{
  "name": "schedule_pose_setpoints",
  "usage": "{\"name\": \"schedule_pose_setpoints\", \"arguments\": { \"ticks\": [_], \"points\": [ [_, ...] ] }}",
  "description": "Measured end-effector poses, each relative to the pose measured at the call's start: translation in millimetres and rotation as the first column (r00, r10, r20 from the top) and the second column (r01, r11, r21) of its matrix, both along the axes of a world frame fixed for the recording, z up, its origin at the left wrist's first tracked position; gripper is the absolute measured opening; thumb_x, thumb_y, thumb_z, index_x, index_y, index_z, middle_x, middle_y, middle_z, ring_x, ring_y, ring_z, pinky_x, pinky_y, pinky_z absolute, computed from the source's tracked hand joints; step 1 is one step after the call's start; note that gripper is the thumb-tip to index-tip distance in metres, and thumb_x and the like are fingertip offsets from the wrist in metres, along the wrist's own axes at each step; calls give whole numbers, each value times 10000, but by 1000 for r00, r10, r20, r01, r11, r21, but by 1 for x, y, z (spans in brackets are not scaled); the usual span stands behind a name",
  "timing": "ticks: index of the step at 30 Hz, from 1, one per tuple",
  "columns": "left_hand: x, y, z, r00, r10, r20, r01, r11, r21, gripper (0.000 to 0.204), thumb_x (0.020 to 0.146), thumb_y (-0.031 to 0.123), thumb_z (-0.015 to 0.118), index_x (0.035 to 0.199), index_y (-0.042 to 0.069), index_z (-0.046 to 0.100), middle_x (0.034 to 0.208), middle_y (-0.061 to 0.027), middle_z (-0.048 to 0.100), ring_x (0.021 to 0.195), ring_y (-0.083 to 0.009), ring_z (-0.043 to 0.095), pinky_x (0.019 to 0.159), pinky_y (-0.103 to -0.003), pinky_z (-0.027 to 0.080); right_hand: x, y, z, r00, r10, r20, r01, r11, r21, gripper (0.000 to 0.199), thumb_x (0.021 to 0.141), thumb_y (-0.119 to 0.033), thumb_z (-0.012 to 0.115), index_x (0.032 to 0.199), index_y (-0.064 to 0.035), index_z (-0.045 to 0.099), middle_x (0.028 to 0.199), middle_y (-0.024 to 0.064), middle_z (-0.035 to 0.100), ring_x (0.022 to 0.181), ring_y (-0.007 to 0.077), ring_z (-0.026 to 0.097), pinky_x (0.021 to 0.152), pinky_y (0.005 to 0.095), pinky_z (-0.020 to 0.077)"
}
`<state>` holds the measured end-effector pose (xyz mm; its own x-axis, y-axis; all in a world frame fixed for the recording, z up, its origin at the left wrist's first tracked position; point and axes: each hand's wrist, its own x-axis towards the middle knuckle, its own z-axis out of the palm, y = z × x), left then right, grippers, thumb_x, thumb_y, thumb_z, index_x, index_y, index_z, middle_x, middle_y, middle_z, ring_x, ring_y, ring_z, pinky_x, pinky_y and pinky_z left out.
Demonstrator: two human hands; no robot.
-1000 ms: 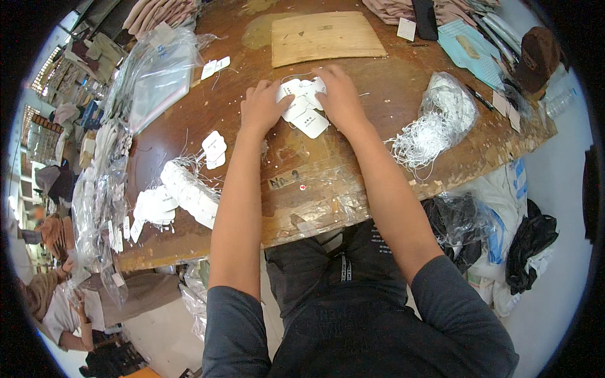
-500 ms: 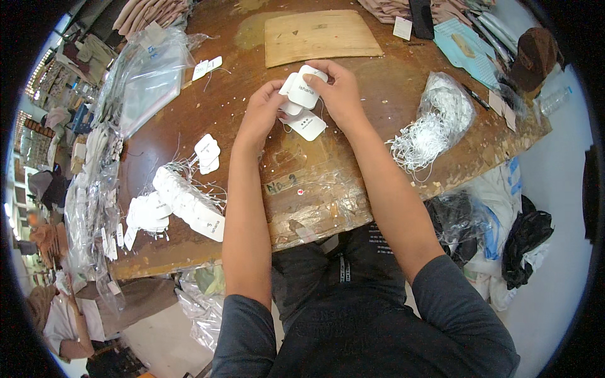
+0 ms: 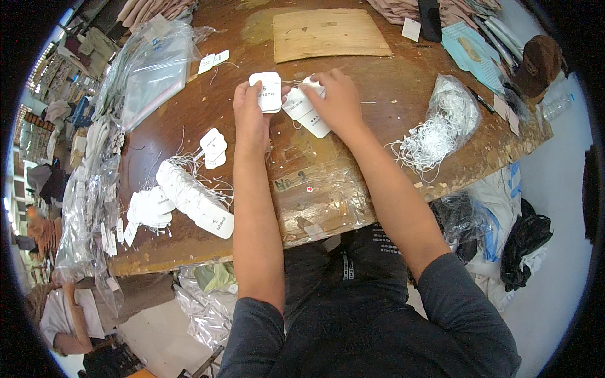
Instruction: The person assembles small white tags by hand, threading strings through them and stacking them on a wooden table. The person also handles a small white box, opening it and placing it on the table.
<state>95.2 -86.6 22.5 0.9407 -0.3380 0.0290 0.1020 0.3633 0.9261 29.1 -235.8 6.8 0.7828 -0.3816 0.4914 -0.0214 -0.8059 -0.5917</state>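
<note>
White hang tags [image 3: 269, 101] with rounded corners stand upright in my left hand [image 3: 251, 120], which is closed on them with the thumb across the front. To the right of it, my right hand [image 3: 340, 101] bends over more white tags [image 3: 307, 114] and pinches at their upper end. Those tags overlap in a slanting fan, and a thin white string loops beside them. Another string seems to run between the two hands. My right fingertips partly cover what they grip. Both hands are above the middle of the worn wooden table [image 3: 290, 157].
Fanned rows of strung tags [image 3: 195, 198] lie left of my forearm. A clear bag of white strings [image 3: 441, 126] is on the right. Beyond my hands lies a wooden board [image 3: 331, 34]. Clear plastic bags [image 3: 154, 82] and folded pink clothes [image 3: 154, 9] occupy the far left.
My hands have drawn apart from being together on the tags. The left now lifts some tags upright at the left, while the right keeps to the others.
</note>
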Motion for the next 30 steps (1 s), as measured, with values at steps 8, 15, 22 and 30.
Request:
{"name": "schedule_pose_setpoints", "arguments": {
  "ticks": [8,15,22,30],
  "points": [
    [9,4,-14,990,138,-35,-142,980,-140,287,922,98,381,1200,26,376,1168,-229,600,988,-319,638,798,-444,556,5,26,-8,968,-94,-233,58,986,-156,496,731,-411,793,983,-19,622,953,148,623,942,360,599,782,449,491],
    [4,-1,-14,996,74,-45,-79,991,-107,333,991,203,401,1303,100,452,1118,-127,601,990,-227,599,802,-397,521,9,19,-7,990,138,-32,-84,754,651,239,897,-245,662,900,-47,528,900,129,637,693,257,631,581,356,500],
    [-6,-13,-14,994,-111,-1,110,992,-57,435,981,171,559,1377,40,434,1148,-118,619,1029,-206,614,856,-333,515,7,24,-5,922,361,138,-266,335,904,213,945,-236,611,1010,-33,608,801,91,626,729,182,642,587,292,508],
    [-2,-3,-12,999,29,-43,-30,999,-36,366,994,137,504,1354,127,437,1054,-115,624,904,-234,658,703,-361,573,3,-12,4,946,-276,-172,256,958,-129,485,800,-470,715,1023,-39,691,986,151,626,1008,329,589,838,434,472]
  ]
}}
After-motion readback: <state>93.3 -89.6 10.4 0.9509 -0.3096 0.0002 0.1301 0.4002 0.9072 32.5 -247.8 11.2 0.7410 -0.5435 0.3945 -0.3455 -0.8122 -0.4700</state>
